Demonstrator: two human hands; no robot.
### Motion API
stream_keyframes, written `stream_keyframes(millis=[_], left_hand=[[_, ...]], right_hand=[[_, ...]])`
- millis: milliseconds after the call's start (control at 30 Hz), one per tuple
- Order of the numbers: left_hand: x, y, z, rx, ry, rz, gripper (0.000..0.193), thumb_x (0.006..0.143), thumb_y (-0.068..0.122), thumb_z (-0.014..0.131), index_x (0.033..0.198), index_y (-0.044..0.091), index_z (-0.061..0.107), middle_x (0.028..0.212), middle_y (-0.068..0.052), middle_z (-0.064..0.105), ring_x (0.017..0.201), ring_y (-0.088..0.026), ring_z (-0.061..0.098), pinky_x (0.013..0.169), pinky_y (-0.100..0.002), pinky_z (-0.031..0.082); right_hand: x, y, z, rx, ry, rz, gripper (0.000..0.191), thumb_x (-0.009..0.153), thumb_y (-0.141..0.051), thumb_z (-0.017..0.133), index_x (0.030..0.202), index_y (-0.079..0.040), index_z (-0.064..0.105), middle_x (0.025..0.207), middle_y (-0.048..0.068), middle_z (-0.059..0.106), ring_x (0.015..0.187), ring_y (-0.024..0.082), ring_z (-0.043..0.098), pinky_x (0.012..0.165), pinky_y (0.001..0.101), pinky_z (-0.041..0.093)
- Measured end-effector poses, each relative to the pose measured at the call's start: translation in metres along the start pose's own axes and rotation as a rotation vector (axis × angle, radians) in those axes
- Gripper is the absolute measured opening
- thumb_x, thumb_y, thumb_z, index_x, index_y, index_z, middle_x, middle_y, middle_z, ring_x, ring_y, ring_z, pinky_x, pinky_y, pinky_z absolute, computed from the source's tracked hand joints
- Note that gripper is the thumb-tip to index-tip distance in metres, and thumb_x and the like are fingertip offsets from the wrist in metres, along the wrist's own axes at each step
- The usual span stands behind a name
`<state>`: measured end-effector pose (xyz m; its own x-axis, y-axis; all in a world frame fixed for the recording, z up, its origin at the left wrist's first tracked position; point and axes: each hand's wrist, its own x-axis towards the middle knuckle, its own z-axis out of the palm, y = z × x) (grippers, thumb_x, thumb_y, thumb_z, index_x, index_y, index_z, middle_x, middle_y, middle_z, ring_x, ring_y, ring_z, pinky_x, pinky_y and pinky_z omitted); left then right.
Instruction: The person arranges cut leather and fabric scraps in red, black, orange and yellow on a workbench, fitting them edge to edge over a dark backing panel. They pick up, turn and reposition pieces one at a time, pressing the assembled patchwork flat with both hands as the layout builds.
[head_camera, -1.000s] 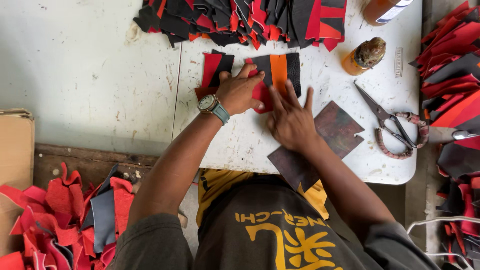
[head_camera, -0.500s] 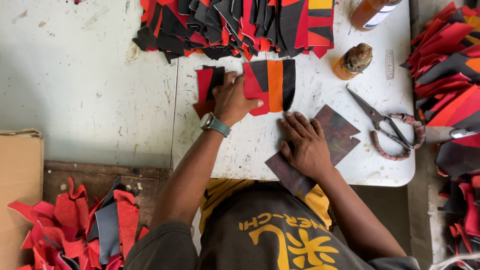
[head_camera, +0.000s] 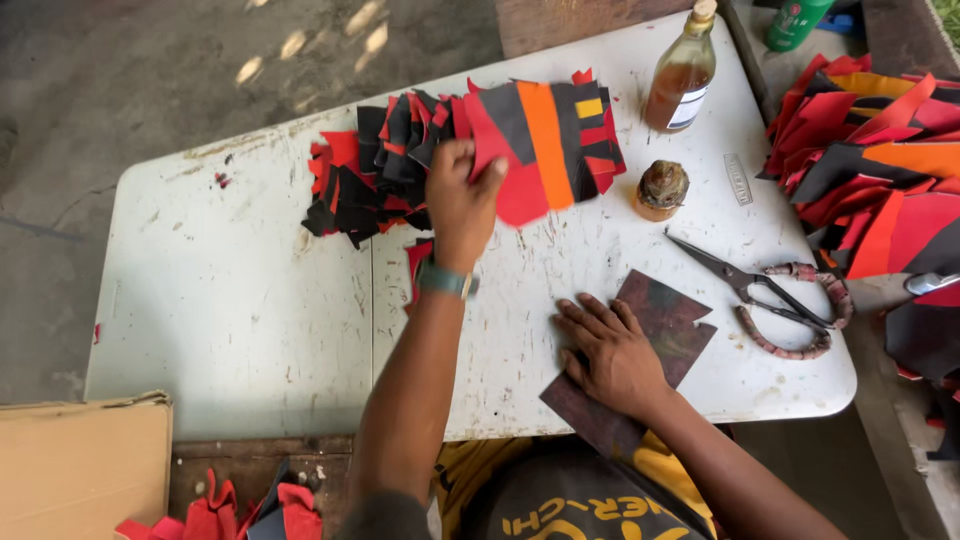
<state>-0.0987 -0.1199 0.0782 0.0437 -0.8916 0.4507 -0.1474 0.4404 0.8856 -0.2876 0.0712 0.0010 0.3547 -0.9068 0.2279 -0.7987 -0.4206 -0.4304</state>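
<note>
White table; left hand raised, apparently gripping patchwork piece.

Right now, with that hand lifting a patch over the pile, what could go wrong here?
The left hand holds a red, black and orange patch over the loose pile of pieces; a careless drop might scatter them. The scissors lie open near the right hand, so a quick reach sideways could meet the blades. The bottle and small jar stand close beside the pile, and a sweeping arm might tip them.
</note>
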Motion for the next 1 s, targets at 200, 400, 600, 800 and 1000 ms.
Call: stream_keyframes(millis=[200,400,600,800,1000], left_hand=[[0.016,-0.042,-0.060,0.572,0.009,-0.144,0.047,0.092,0.035,0.077,0.121,0.002,0.062,0.102,-0.017,0.076,0.095,-0.029,0.075,0.083,-0.040,0.058],[-0.087,-0.062,-0.124,1.174,-0.088,-0.051,0.084,0.068,0.054,0.096,0.111,-0.009,0.061,0.107,-0.032,0.067,0.099,-0.047,0.067,0.077,-0.053,0.054],[-0.125,-0.063,-0.109,0.662,-0.044,-0.411,0.044,0.082,0.020,0.083,0.115,0.000,0.062,0.109,-0.014,0.074,0.099,-0.029,0.073,0.081,-0.039,0.059],[-0.135,-0.066,-0.098,-0.482,-0.181,-0.507,0.029,0.093,0.012,0.077,0.117,0.003,0.063,0.110,-0.002,0.072,0.099,-0.009,0.065,0.090,-0.027,0.054],[-0.152,-0.049,-0.064,-0.722,-0.355,-0.572,0.026,0.102,0.011,0.077,0.124,0.002,0.065,0.113,-0.005,0.071,0.099,-0.011,0.060,0.093,-0.029,0.048]], right_hand=[[0.000,0.000,0.005,0.025,0.014,0.005,0.050,0.089,-0.033,0.064,0.135,-0.013,0.063,0.148,0.006,0.057,0.142,0.029,0.045,0.116,0.0528,0.030],[0.007,0.003,0.013,0.042,0.005,-0.022,0.049,0.090,-0.034,0.063,0.134,-0.014,0.065,0.148,0.006,0.057,0.142,0.029,0.045,0.117,0.0541,0.031],[0.019,0.005,0.016,0.044,-0.013,-0.072,0.047,0.093,-0.032,0.066,0.135,-0.014,0.066,0.149,0.007,0.059,0.143,0.031,0.046,0.119,0.0550,0.030],[0.021,0.000,-0.017,0.534,0.012,0.553,0.051,0.094,-0.021,0.073,0.144,-0.014,0.064,0.123,0.028,0.054,0.120,0.045,0.048,0.109,0.0621,0.034],[0.058,0.007,-0.009,1.778,-0.322,0.439,0.070,0.073,-0.013,0.085,0.137,-0.021,0.058,0.123,0.005,0.072,0.112,0.018,0.071,0.095,0.0390,0.058]])
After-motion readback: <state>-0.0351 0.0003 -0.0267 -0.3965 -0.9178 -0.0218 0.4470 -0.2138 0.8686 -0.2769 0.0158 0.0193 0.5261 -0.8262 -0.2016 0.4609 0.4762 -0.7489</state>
